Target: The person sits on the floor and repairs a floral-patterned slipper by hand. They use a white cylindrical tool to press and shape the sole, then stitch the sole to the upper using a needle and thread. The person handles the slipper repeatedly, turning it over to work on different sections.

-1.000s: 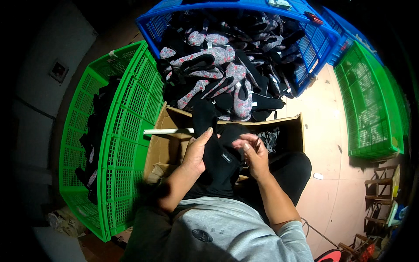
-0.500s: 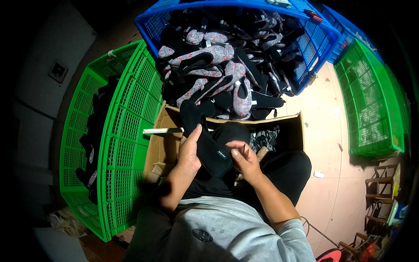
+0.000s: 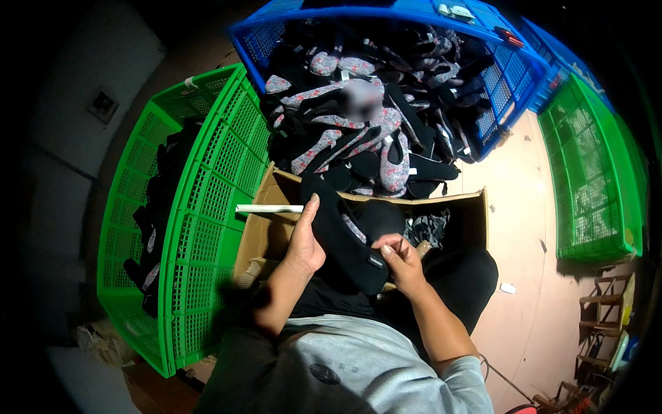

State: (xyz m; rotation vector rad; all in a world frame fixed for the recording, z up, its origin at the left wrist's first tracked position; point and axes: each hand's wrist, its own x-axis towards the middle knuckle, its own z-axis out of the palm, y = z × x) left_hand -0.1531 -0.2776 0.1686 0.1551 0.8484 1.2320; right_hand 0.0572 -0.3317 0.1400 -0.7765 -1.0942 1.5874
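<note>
A black cloth slipper [image 3: 339, 252] lies slantwise between my hands, above my lap. A patterned strip of its lining shows along the opening, and a small dark label is on the side near my right hand. My left hand [image 3: 305, 241] grips the slipper's left side, thumb up along its edge. On the other side, my right hand [image 3: 402, 262] pinches the rim beside the label with thumb and fingertips. The left fingers are mostly hidden under the cloth. A white rod [image 3: 267, 208] passes just behind my left hand.
An open cardboard box [image 3: 452, 197] with dark cloth pieces stands before my knees. Beyond it a blue crate [image 3: 514, 86] holds many black and floral slippers. A green crate [image 3: 210, 228] with dark items stands left, another green crate [image 3: 586, 165] right. A wooden rack [image 3: 601, 314] stands lower right.
The slipper has turned so its opening and patterned lining show more. My right hand has moved slightly down and right along its rim. The whole view has shifted a little.
</note>
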